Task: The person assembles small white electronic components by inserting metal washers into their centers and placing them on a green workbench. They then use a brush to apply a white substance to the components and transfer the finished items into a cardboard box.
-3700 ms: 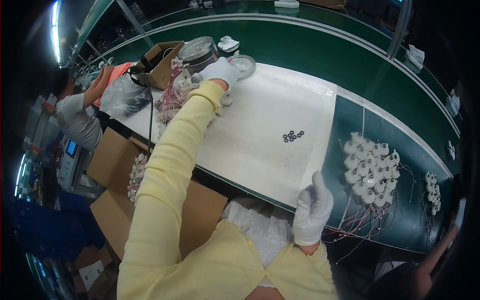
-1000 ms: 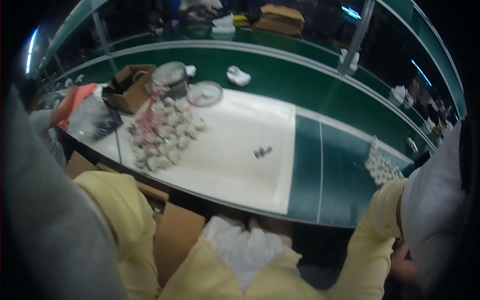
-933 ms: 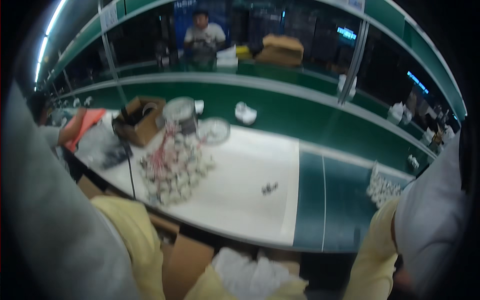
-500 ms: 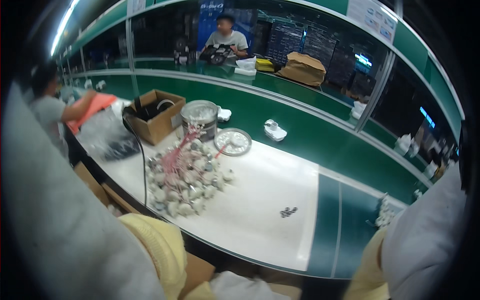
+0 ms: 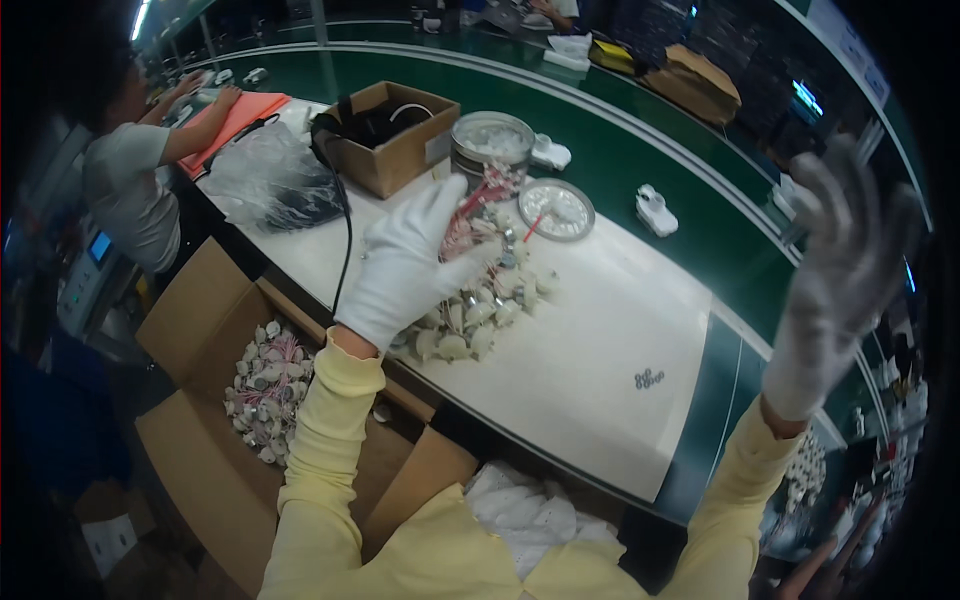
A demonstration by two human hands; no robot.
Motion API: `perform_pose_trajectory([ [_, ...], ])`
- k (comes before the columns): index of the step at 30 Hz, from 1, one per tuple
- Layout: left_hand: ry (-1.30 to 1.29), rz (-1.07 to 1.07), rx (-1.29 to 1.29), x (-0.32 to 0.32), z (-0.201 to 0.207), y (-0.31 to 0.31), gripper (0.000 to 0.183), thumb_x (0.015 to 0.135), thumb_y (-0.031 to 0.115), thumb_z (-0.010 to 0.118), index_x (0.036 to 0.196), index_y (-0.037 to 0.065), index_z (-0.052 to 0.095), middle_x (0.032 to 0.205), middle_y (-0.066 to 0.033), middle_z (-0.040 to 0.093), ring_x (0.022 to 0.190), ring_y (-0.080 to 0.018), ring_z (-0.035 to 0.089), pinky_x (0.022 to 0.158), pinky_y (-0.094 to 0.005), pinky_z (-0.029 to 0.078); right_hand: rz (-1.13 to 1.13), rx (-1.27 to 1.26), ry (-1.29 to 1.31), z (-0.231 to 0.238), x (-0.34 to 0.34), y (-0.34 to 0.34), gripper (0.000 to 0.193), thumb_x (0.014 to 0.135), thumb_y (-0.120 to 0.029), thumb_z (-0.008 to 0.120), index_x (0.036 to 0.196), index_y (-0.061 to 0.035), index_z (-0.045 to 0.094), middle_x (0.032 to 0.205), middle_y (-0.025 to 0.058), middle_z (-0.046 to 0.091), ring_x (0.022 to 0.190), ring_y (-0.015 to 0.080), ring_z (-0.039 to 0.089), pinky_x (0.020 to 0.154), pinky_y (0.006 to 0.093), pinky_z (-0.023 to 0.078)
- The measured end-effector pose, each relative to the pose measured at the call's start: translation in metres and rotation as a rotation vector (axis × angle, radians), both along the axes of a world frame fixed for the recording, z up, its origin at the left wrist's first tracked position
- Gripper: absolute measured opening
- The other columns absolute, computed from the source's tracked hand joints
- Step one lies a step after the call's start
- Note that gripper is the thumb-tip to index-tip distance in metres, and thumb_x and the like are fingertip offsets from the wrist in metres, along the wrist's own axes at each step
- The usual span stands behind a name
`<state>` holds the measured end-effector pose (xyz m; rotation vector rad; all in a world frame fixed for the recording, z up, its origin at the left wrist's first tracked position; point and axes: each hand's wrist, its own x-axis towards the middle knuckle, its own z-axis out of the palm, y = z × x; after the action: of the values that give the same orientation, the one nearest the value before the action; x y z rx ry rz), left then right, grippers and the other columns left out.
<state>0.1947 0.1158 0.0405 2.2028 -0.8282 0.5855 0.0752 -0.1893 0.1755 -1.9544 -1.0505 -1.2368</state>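
My left hand [image 5: 405, 262], in a white glove, reaches over the left side of a pile of small white motor-like parts [image 5: 480, 312] with pink wires. Its fingers point away from me, the thumb stands apart, and the bundle of pink wires [image 5: 478, 222] shows between them. Whether the glove touches the wires I cannot tell. My right hand [image 5: 835, 285], also gloved, is raised at the right with its fingers spread and nothing in it. A small cluster of dark rings [image 5: 648, 379] lies on the white tabletop [image 5: 600, 330].
Behind the pile stand a metal tin [image 5: 492, 140], a round lid [image 5: 556, 209] and a cardboard box [image 5: 395, 140]. A large open carton [image 5: 200, 420] with more wired parts [image 5: 268, 390] is below left. A white part [image 5: 656, 210] sits on the green belt [image 5: 610, 150]. A co-worker [image 5: 140, 170] works at far left.
Both hands have come into view: the left now over the pile, the right raised at the right side. The view has turned, bringing the open carton into sight.
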Motion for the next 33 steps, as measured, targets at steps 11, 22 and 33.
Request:
perform_pose_trajectory([
  [11, 0.51, 0.482, 0.649, 0.139, 0.022, -0.03, 0.039, 0.086, 0.033, 0.054, 0.106, 0.004, 0.069, 0.113, -0.0154, 0.066, 0.105, -0.0328, 0.063, 0.09, -0.0409, 0.048, -0.293, 0.03, 1.134, -0.133, -0.103, -0.029, 0.085, 0.077, -0.015, 0.07, 0.145, 0.0045, 0.023, 0.121, 0.0196, 0.055, 0.096, 0.0254, 0.059, 0.09, 0.0371, 0.045],
  [22, 0.594, 0.448, 1.084, 0.236, -0.029, -0.067, 0.037, 0.086, 0.025, 0.053, 0.118, 0.012, 0.065, 0.128, -0.0108, 0.059, 0.118, -0.0315, 0.057, 0.092, -0.0503, 0.046, -0.826, 0.918, 1.124, -0.225, -0.245, 0.006, 0.048, 0.091, 0.002, 0.051, 0.137, 0.0039, 0.039, 0.11, 0.0154, 0.061, 0.093, 0.0191, 0.059, 0.085, 0.0306, 0.048],
  [33, 0.564, 0.46, 0.94, 0.216, -0.029, -0.052, 0.039, 0.086, 0.028, 0.052, 0.117, 0.008, 0.065, 0.125, -0.0153, 0.06, 0.114, -0.0328, 0.059, 0.091, -0.048, 0.047, -0.635, 0.164, 0.695, -0.246, -0.244, -0.021, 0.035, 0.089, -0.002, 0.053, 0.124, 0.0054, 0.052, 0.09, 0.023, 0.063, 0.074, 0.033, 0.059, 0.067, 0.0403, 0.049],
])
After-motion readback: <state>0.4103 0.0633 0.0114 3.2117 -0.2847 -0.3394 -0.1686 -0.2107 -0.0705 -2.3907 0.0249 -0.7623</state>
